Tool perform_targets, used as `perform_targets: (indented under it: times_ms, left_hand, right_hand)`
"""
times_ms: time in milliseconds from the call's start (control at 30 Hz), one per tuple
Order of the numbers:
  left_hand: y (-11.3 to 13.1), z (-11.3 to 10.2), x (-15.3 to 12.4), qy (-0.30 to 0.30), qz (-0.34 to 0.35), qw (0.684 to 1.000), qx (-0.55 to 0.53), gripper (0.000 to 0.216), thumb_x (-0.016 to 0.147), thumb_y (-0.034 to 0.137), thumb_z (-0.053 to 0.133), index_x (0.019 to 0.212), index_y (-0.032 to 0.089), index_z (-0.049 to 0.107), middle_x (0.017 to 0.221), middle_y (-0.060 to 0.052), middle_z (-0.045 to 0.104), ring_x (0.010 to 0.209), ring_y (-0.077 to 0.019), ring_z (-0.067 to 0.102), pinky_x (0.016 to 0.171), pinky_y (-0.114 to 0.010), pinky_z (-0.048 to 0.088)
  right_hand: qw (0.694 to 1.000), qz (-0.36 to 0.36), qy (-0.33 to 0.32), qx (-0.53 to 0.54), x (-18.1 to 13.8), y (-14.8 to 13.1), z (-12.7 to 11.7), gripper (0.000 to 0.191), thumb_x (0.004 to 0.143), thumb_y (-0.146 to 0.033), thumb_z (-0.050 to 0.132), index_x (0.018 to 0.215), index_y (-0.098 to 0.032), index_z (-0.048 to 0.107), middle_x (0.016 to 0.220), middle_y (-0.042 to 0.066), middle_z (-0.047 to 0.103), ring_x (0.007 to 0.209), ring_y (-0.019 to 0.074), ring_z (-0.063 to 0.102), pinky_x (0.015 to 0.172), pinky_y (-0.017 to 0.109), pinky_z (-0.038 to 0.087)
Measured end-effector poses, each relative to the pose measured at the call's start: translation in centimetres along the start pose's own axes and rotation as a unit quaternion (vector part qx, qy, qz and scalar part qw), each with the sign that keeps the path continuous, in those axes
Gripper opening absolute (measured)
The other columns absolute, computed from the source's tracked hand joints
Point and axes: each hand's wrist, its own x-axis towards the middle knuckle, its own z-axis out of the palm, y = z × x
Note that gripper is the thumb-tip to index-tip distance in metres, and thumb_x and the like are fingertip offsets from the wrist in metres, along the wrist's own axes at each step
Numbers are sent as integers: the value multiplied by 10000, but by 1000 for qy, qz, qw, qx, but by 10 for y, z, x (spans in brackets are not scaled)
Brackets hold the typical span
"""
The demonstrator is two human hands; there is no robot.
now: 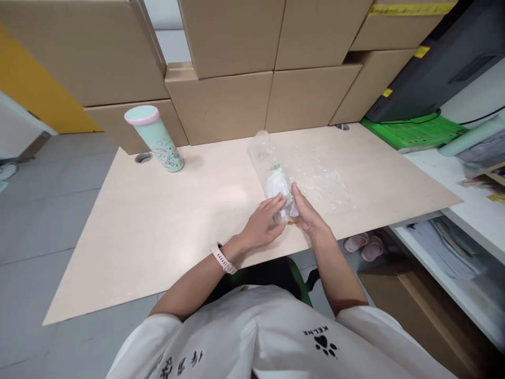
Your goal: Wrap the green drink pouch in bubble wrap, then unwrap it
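Head view. One white item (276, 182), in clear plastic wrap (323, 181), near the front edge of a pale table (158, 231), between the hands. Left hand (263, 223): laid on the bundle, fingers extended. Right hand (309, 213): against its right side, thumb extended; fingers hidden, grip could not be told. One mint tumbler (161, 141), pink-rimmed, stood rear left, before cardboard boxes (229, 108).

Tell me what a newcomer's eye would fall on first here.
Probably the tall mint-green tumbler with a pink rim, standing at the back left of the pale wood-look table. Next, the white bundle in clear crinkled plastic, between the person's bare left grip and bare right grip. Stacked brown cardboard boxes rise along the table's far side.
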Motion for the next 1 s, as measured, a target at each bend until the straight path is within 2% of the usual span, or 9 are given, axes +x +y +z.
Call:
perform_targets:
  times_ms: [200, 367, 500, 600, 700, 767, 833, 933, 1000]
  left_hand:
    - [-7, 7, -3, -121, 13, 980, 154, 745, 940, 297, 499, 1606, 233, 171, 1688, -103, 179, 1576, -268, 118, 1245, -541, 213]
    - [-5, 10, -6, -140, -20, 982, 123, 622, 943, 258, 497, 1544, 247, 336, 1673, -100, 240, 1575, -269, 119, 1259, -566, 136]
    - [-3, 6, -1, 19, -107, 992, -69, 653, 911, 368, 623, 1508, 242, 390, 1674, -129, 228, 1563, -307, 169, 1255, -542, 197]
    - [0, -6, 7, 138, -237, 915, -295, 710, 864, 342, 702, 1492, 254, 383, 1568, -139, 434, 1420, -302, 456, 1157, -514, 392]
    - [4, -19, 12, 124, -342, 827, -428, 620, 810, 316, 755, 1363, 190, 505, 1316, -164, 642, 1088, -274, 675, 924, -460, 551]
    - [8, -22, 13, 118, -354, 816, -441, 524, 770, 280, 781, 1237, 151, 579, 1174, -152, 694, 942, -241, 695, 832, -408, 564]
    - [11, -22, 13, 157, -343, 829, -414, 491, 717, 200, 795, 1164, 147, 597, 1124, -130, 701, 921, -227, 686, 806, -368, 554]
    - [10, -22, 13, 246, -364, 828, -348, 495, 667, 110, 763, 1121, 152, 572, 1094, -114, 691, 928, -225, 670, 783, -342, 540]
    - [6, -23, 12, 289, -383, 817, -320, 471, 660, 93, 730, 1091, 155, 553, 1045, -99, 681, 887, -210, 660, 750, -327, 532]
  right_hand:
    - [994, -14, 7, -109, 2, -8, -28, 498, 847, -694, 567, 834, -200, 633, 780, 54, 682, 728, 217, 619, 666, 316, 487]
    - [924, -127, 117, -340, 14, -1, -51, 408, 825, -545, 577, 619, -212, 461, 587, -21, 467, 603, 138, 429, 561, 270, 303]
    - [934, -127, 137, -304, 21, 13, -51, 370, 793, -530, 570, 620, -222, 462, 562, -30, 432, 573, 132, 410, 525, 262, 287]
    - [976, -72, 117, -172, 18, 21, -38, 385, 745, -590, 619, 699, -219, 524, 570, -33, 471, 535, 133, 429, 492, 258, 320]
    - [994, -27, 74, -71, 10, 25, -16, 412, 732, -610, 644, 791, -208, 576, 625, -14, 545, 532, 147, 488, 505, 280, 403]
    - [994, -29, 43, -91, 4, 26, -2, 404, 769, -596, 621, 830, -197, 613, 669, 12, 588, 571, 173, 540, 545, 310, 458]
    - [976, -85, 61, -189, -1, 25, 9, 377, 811, -545, 605, 912, -187, 665, 762, 46, 639, 658, 206, 592, 619, 348, 501]
    - [902, -210, 163, -341, -11, 21, 19, 379, 847, -455, 624, 1129, -209, 686, 1013, 98, 674, 875, 257, 631, 765, 399, 528]
    - [885, -254, 152, -360, -20, 19, 22, 352, 913, -437, 570, 1180, -234, 678, 1078, 102, 670, 948, 253, 638, 811, 394, 537]
